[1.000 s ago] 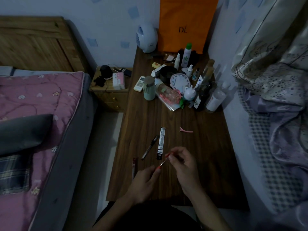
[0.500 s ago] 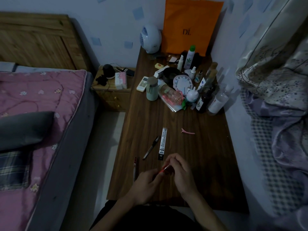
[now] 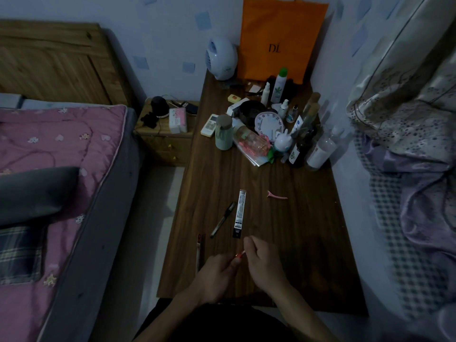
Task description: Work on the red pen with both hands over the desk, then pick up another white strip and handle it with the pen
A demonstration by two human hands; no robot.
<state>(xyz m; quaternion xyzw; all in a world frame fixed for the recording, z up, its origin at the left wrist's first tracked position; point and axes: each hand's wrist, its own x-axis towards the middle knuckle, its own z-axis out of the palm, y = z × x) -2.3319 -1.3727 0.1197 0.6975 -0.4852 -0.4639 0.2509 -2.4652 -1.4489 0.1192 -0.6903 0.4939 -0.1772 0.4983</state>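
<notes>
Both hands meet over the near part of a dark wooden table [image 3: 308, 243]. My left hand [image 3: 217, 275] and my right hand [image 3: 261, 260] each pinch an end of a thin red-tipped stick [image 3: 239, 254] held between them. Just beyond the hands lie a long black-and-white package [image 3: 239, 213], a dark pen [image 3: 222, 219] and, to the left, a slim dark-red tube [image 3: 200, 250]. A pink hair clip [image 3: 276, 195] lies further right.
Bottles, a round clock [image 3: 268, 124], a green cup [image 3: 223, 132], a remote and a white fan [image 3: 220, 58] crowd the table's far end before an orange bag [image 3: 278, 38]. A bed with a pink quilt [image 3: 49, 156] stands left, a nightstand [image 3: 167, 137] between, bedding on the right.
The hands drew together around the thin stick, then moved slightly nearer to me; the right hand's grip shifted closer to the left fingers. The camera tilted a little.
</notes>
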